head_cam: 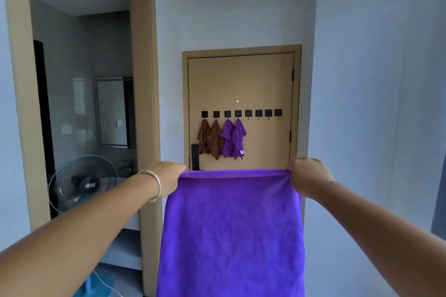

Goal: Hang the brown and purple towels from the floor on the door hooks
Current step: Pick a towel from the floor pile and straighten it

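A purple towel hangs spread out flat in front of me. My left hand grips its top left corner and my right hand grips its top right corner, both at about the same height. Ahead stands a tan door with a row of several black hooks. Two brown towels hang from the leftmost hooks, with two purple towels beside them. The hooks on the right are bare. The held towel hides the door's lower part and the floor.
An open doorway with a tan frame lies to the left, with a standing fan and a mirror cabinet beyond it. A black door lock sits at the door's left edge. Pale walls run along both sides.
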`<state>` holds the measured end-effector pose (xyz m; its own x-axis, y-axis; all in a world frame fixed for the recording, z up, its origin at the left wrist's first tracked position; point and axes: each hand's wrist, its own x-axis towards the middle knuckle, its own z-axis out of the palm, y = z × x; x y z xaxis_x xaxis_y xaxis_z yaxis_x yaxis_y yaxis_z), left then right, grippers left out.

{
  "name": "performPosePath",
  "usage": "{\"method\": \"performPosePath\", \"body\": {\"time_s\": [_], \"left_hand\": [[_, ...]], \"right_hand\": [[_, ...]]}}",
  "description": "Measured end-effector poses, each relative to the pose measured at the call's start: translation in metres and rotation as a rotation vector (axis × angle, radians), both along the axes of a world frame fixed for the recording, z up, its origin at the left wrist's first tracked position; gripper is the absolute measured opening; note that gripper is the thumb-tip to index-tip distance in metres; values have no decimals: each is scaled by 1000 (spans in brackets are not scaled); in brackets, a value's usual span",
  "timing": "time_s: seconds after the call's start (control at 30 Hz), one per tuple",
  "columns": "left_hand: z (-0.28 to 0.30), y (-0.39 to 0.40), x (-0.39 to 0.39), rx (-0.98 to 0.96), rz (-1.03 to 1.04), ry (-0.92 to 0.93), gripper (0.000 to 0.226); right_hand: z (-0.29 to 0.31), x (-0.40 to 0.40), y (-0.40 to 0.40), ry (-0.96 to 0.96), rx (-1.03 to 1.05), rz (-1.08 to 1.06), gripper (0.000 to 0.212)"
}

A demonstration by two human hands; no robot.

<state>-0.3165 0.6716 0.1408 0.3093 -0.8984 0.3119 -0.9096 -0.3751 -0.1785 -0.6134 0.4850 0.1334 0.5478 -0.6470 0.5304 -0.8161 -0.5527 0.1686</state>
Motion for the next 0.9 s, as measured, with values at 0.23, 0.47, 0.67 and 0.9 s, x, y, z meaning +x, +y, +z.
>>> {"method": "performPosePath", "body": {"time_s": [0.23, 0.47, 0.67, 0.9], "left_hand": [[-21, -74, 25, 37, 10, -12, 30], [-36, -143, 60, 71, -16, -40, 27], [-45, -216, 109, 82, -42, -31, 22], [-35, -314, 183, 25, -69, -33, 25]], "right_hand": [[-18, 19, -79, 29, 28, 28, 30], [-39, 47, -146, 36, 39, 34, 34], [-45, 88, -208, 66, 26, 1, 35], [-19, 155, -290, 82, -9, -54, 34]]}}
